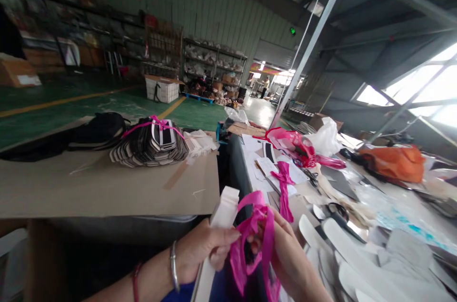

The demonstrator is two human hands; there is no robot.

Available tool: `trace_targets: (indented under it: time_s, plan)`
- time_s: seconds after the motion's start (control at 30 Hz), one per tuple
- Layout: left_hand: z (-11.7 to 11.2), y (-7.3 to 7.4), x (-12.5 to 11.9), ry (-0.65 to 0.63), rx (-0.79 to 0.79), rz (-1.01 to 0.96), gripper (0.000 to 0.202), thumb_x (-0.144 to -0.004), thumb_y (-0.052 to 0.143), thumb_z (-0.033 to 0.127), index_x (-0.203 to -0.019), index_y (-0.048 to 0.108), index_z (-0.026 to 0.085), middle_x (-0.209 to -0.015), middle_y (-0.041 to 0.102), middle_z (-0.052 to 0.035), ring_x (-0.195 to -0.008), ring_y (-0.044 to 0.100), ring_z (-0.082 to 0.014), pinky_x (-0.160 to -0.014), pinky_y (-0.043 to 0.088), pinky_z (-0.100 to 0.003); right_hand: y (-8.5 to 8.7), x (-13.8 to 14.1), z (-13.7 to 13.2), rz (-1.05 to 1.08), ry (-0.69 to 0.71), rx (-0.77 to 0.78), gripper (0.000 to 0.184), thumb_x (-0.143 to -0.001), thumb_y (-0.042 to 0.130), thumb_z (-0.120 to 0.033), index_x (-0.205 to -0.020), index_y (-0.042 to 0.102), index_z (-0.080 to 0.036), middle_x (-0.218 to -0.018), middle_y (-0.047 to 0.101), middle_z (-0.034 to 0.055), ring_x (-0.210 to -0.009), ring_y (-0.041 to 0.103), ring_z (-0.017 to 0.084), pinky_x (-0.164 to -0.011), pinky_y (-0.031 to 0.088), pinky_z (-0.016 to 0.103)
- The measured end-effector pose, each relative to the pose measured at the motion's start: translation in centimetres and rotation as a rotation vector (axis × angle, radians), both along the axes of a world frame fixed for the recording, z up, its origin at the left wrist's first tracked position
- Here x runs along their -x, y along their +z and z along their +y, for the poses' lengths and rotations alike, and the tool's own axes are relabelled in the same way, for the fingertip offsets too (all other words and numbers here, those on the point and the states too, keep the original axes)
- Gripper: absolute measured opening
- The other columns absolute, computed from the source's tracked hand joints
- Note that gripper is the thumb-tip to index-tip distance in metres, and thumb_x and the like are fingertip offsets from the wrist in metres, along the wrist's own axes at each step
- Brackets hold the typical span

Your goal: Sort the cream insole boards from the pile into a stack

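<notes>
1. Head view: a person's left hand gripped a slim white bundle, its fingers clamped around the sides and the bundle's upper end standing clear above them.
2. Just right of the white bundle, a knotted pink ribbon hung in loose loops from the right hand, whose fingers were pinched together on it, partly hidden by its folds.
3. The slack loops looked the likeliest trouble: a tug on the wrong strand could have tightened the knot into a snarl or let it slip.
4. A loosened left grip, judging by the tall free end, might have let the white bundle slide or fan apart.
5. Right of the white bundle, a second pink strip and loose white pieces lay close enough for a trailing ribbon end to catch.
6. Whether the ribbon touched the white bundle could not be told.
</notes>
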State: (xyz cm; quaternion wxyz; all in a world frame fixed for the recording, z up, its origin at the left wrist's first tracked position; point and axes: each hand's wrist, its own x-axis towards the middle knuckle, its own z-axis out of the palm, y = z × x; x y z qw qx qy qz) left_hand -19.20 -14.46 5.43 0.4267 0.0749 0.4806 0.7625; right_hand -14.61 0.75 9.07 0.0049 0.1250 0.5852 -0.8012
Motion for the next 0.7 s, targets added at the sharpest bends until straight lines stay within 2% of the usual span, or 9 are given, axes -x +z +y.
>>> trace_targets:
  time_s: [0.13, 0.23, 0.33, 0.43, 0.6, 0.7]
  plan:
    - [-0.2, -0.1, 0.1, 0.079, 0.056, 0.097, 0.043, -0.056, 0.074, 0.049, -0.051, 0.043, 0.018, -0.035, 0.034, 0.0082, -0.034, 0.025, -0.0038, -0.041, 0.016, -0.023, -1.3, 0.8, -0.7, -0.041, -0.056, 0.049, 0.033, -0.065, 0.075, -0.045, -0.078, 0.062, -0.018, -0.053, 0.054, -0.0047, -0.047, 0.050, 0.010, -0.048, 0.040, 0.020]
    - [-0.4, -0.1, 0.1, 0.105, 0.089, 0.144, 0.045, -0.057, 0.073, 0.053, -0.050, 0.045, 0.018, -0.036, 0.036, 0.0069, -0.034, 0.027, -0.0044, -0.041, 0.016, -0.024, -2.1, 1.4, -0.8, 0.019, -0.025, 0.081, 0.033, -0.065, 0.076, -0.045, -0.074, 0.062, -0.016, -0.056, 0.055, -0.0040, -0.049, 0.049, 0.008, -0.050, 0.039, 0.018]
    - [-1.3, 0.0, 0.1, 0.094, 0.103, 0.118, 0.046, -0.055, 0.074, 0.054, -0.054, 0.045, 0.019, -0.037, 0.034, 0.0088, -0.036, 0.024, -0.0037, -0.042, 0.015, -0.023, -2.3, 2.0, -0.9, 0.049, -0.035, -0.015, 0.042, -0.061, 0.076, -0.052, -0.066, 0.058, -0.015, -0.051, 0.049, -0.0056, -0.043, 0.038, 0.005, -0.042, 0.029, 0.016]
    - [-2.2, 0.0, 0.5, 0.066, 0.092, 0.072, 0.048, -0.055, 0.074, 0.054, -0.054, 0.041, 0.019, -0.039, 0.031, 0.0101, -0.037, 0.022, -0.0031, -0.043, 0.013, -0.023, -2.0, 2.3, -1.3, 0.038, -0.080, -0.139, 0.045, -0.061, 0.073, -0.056, -0.066, 0.054, -0.015, -0.049, 0.042, -0.0076, -0.043, 0.031, 0.005, -0.040, 0.024, 0.017]
    - [-3.0, 0.0, 1.2, 0.025, 0.060, 0.058, 0.047, -0.060, 0.073, 0.052, -0.053, 0.040, 0.019, -0.040, 0.030, 0.0100, -0.038, 0.023, -0.0029, -0.044, 0.013, -0.023, -1.3, 3.0, -2.3, 0.068, -0.193, -0.239, 0.037, -0.069, 0.064, -0.052, -0.062, 0.050, -0.017, -0.049, 0.039, -0.0073, -0.044, 0.031, 0.007, -0.041, 0.026, 0.019]
    - [-3.1, 0.0, 1.4, 0.023, 0.041, 0.066, 0.046, -0.062, 0.072, 0.051, -0.054, 0.040, 0.019, -0.040, 0.030, 0.0100, -0.037, 0.023, -0.0030, -0.043, 0.013, -0.023, -0.8, 3.2, -2.3, 0.094, -0.203, -0.275, 0.032, -0.072, 0.061, -0.045, -0.058, 0.052, -0.018, -0.053, 0.047, -0.0031, -0.048, 0.037, 0.009, -0.044, 0.031, 0.022]
